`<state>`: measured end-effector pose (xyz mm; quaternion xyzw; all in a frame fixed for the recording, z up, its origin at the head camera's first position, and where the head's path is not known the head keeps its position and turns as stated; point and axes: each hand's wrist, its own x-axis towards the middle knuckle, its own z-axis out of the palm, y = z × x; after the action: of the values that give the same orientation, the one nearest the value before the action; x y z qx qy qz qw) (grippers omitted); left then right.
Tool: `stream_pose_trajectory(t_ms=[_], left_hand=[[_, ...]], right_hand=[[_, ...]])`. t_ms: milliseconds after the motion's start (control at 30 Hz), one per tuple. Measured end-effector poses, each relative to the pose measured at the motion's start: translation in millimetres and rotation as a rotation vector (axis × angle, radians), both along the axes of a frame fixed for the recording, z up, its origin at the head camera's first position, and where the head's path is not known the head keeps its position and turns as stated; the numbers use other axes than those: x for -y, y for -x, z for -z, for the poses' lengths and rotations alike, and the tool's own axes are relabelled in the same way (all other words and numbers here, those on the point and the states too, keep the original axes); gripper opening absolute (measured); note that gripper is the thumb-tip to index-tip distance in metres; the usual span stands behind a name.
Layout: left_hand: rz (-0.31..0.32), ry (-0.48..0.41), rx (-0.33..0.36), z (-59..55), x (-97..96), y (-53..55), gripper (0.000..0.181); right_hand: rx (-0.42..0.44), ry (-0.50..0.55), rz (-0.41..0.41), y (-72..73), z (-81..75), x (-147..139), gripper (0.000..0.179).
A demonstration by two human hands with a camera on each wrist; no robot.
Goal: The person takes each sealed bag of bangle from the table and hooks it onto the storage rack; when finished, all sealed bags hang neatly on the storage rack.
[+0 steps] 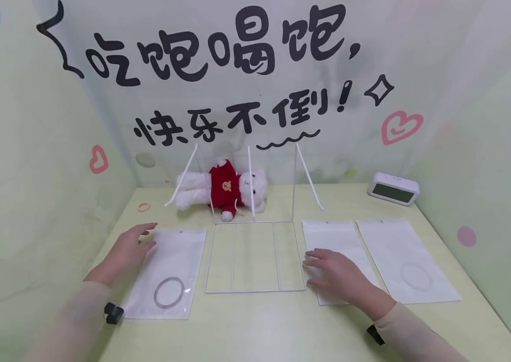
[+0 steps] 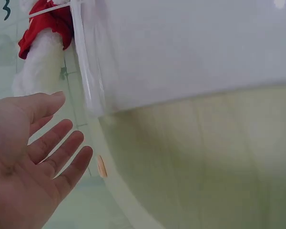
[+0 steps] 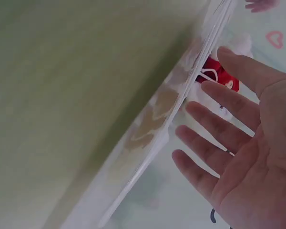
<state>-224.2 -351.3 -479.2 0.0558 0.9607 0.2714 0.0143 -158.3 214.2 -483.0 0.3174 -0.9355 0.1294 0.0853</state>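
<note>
One white packet (image 1: 176,261) lies left of the wire rack (image 1: 251,186), with an inner packet (image 1: 332,231) just right of it and an outer packet (image 1: 404,256) farther right. On either side of the rack, the left hand (image 1: 126,249) and right hand (image 1: 338,274) have fingers loosely extended and hold nothing. Being near the rack's edge, the right hand could snag its thin wire and tip it. That hand hides part of the inner packet, the rack's prongs cross the plush toy (image 1: 224,188) behind, and whether fingertips touch anything cannot be told.
</note>
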Motion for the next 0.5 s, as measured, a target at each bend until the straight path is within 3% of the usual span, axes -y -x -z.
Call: stream_pose_trajectory(t_ms=[100,233,500], left_hand=[[0.013,0.013,0.012,2.6,13.9,8.8,0.057],[0.045,0.024,0.011,7.0,28.6,20.7,0.054],[0.108,-0.009,0.046,7.4,40.8,38.9,0.046]], right_hand=[[0.042,-0.012,-0.059,-3.4,-0.8,5.7,0.038],[0.085,-0.038,-0.07,-6.1,-1.2,8.1,0.04],[0.065,-0.059,-0.072,-8.3,-1.8,10.7,0.042]])
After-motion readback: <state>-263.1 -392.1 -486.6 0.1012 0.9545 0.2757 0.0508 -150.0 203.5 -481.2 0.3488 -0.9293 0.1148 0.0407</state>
